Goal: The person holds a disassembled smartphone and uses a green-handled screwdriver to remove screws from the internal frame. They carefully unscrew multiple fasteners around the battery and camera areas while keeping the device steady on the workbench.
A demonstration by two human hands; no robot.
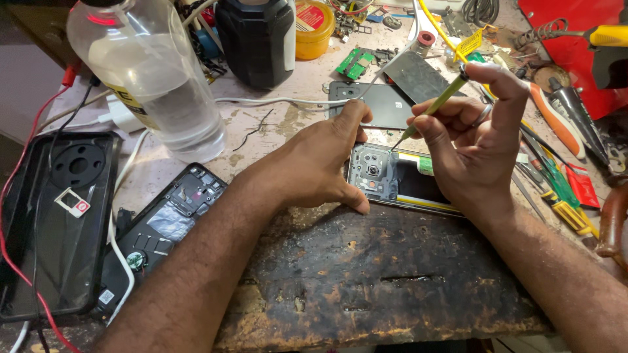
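- I see my left hand (320,163) pressed flat on the opened smartphone (399,180), fingers spread, pinning its camera end down rather than gripping it.
- My right hand (474,147) pinches a slim yellow-green screwdriver (435,104), tip touching the phone's top edge.
- The phone lies mid-desk, at the far edge of a scorched wooden board (386,274).
- A clear plastic bottle (150,78) stands toward the far left corner; another dismantled phone body (160,232) lies near the left edge.

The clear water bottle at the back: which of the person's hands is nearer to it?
Left. The left hand rests on the opened phone, just right of the water bottle. The right hand, holding a screwdriver, is farther right.
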